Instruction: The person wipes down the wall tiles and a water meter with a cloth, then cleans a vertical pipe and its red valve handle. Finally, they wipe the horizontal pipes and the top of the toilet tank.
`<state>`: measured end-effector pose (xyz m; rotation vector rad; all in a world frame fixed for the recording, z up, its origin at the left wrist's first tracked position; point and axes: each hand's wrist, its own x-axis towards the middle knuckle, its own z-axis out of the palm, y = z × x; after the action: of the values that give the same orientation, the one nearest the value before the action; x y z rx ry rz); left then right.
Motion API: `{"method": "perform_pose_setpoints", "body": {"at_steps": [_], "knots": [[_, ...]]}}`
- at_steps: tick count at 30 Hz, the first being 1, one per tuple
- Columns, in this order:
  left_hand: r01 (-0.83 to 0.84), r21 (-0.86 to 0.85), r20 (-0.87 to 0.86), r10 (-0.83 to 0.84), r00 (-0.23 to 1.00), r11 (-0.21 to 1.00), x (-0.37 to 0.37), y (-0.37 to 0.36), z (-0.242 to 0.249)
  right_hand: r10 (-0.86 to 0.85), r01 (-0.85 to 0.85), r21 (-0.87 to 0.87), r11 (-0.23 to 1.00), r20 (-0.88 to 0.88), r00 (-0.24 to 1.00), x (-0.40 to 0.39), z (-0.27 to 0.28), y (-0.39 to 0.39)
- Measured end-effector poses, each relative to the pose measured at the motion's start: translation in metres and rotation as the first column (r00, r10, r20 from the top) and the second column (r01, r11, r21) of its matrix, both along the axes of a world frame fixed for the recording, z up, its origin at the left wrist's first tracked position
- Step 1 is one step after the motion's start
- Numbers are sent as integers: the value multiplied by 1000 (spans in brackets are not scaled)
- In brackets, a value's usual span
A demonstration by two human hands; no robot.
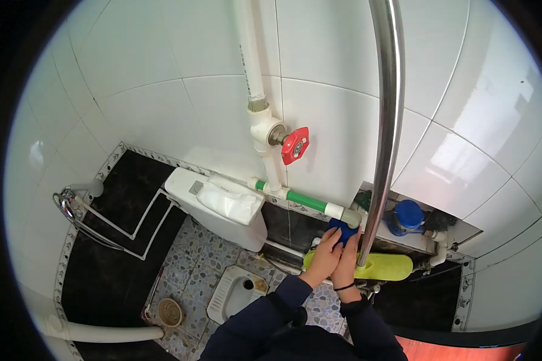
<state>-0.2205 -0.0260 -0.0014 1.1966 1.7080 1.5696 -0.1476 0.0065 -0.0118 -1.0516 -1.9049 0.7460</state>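
A small dark-blue cloth or sponge (341,229) is between my hands, right by the grey elbow at the end of the green and white pipe (307,200). My left hand (324,257) has its fingers bent onto the blue piece from the left. Close beside it, my right hand (345,263) reaches up to the same piece with fingers together; a dark band circles that wrist. Under and behind both hands lies a long yellow-green plastic object (386,266). A shiny steel pole (386,120) comes down just right of my right hand.
A white cistern (217,210) carries a packet of tissues (227,200). A red valve handle (295,146) sticks out from the white wall pipe. In the wall recess stands a blue-lidded jar (408,215). Below are a squat toilet (230,298) and a small round bowl (170,312).
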Motion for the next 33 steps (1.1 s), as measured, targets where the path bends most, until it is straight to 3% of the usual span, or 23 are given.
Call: {"method": "perform_pose_setpoints", "body": {"at_steps": [3, 10, 13, 15, 16, 19, 22, 25, 28, 31, 33], "knots": [[-10, -4, 35, 10, 999, 1000, 1, -2, -2, -44, 38, 110, 993, 50, 998, 2, 4, -1], [-34, -66, 229, 48, 972, 997, 3, -10, -16, 43, -44, 4, 999, 157, 987, 19, 14, -10], [-48, -140, 627, 125, 769, 989, 7, -21, 11, 76, -75, -16, 997, 170, 983, 22, 14, -15], [-73, -122, 685, 137, 715, 990, 0, -25, 12, 131, -123, -93, 988, 82, 988, 21, 30, -24], [-88, -114, 713, 143, 686, 990, -3, -26, 13, 131, -129, -30, 991, 74, 989, 20, 29, -25], [-105, -64, 704, 120, 700, 992, -11, -29, 18, 163, -192, -203, 960, -151, 975, 13, 37, -31], [-190, 123, 685, 55, 726, 974, -14, -25, 35, 252, -251, 59, 966, -11, 968, 8, 58, -25], [-198, 231, 722, -31, 691, 953, -17, -22, 43, 205, -207, 170, 964, 29, 978, -2, 64, -15], [-123, 169, 699, -31, 714, 978, -18, -19, 36, 196, -194, 139, 971, 0, 981, -11, 58, -7], [-142, 154, 384, 73, 921, 978, -17, -10, 34, 175, -175, 157, 972, 16, 984, -18, 60, -9], [-153, 129, 248, 117, 962, 980, -19, -6, 34, 165, -167, 166, 972, 26, 986, -19, 57, -8]]}}
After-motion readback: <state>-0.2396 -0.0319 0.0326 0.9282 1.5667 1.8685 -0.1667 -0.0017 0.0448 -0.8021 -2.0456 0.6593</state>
